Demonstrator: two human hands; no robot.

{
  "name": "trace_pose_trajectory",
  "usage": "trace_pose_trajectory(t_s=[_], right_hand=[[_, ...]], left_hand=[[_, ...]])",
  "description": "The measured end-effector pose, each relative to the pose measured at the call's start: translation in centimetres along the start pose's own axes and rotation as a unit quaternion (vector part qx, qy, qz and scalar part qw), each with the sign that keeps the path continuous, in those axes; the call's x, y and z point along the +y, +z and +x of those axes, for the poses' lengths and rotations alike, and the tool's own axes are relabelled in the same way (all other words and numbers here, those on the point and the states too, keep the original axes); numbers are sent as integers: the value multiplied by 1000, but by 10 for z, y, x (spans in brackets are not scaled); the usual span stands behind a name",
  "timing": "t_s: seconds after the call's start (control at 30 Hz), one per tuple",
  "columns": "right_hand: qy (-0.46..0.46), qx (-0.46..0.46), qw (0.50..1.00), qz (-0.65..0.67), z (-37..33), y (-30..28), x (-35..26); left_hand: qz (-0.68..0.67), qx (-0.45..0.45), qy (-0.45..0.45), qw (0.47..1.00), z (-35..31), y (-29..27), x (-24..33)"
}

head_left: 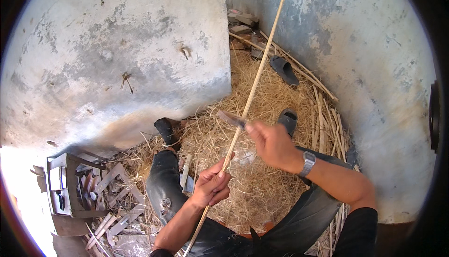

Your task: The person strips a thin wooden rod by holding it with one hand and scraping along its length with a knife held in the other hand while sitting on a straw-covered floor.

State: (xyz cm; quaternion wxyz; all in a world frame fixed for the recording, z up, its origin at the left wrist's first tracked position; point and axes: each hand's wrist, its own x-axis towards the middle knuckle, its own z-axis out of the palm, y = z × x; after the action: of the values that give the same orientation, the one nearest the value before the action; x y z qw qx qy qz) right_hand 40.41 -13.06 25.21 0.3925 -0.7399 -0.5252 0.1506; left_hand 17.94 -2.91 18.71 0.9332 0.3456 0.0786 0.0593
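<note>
A long pale stick (257, 77), perhaps bamboo, slants from between my legs up toward the far corner. My left hand (211, 185) is closed around its lower part, thumb on top. In my right hand (276, 147) is a knife (231, 118), its handle hidden by the fingers. The blade lies across the stick, partway up, pointing left; whether it cuts into the wood I cannot tell. A watch (307, 162) sits on my right wrist.
Straw-like shavings (243, 191) cover the floor around my legs. Loose dark slippers (284, 69) lie ahead. Several long strips (322, 121) line the right wall. A wooden frame (70, 210) and scrap wood stand at left. Bricks (243, 19) are piled in the far corner.
</note>
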Motion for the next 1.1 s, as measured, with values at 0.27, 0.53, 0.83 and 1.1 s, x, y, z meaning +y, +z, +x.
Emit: trace_pose_trajectory(t_s=[0.27, 0.53, 0.83, 1.1], right_hand=[[-53, -93, 993, 41, -21, 15, -8], [-36, 115, 992, 47, 18, -26, 26], [-116, 21, 993, 9, -15, 15, 25], [-72, 47, 996, 31, 13, -10, 28]], left_hand=[[-73, -20, 13, 997, -1, -4, -3], [-8, -32, -10, 999, 1, 2, -6], [9, 36, -34, 999, 7, 5, -3], [113, 66, 19, 991, 9, 9, -5]])
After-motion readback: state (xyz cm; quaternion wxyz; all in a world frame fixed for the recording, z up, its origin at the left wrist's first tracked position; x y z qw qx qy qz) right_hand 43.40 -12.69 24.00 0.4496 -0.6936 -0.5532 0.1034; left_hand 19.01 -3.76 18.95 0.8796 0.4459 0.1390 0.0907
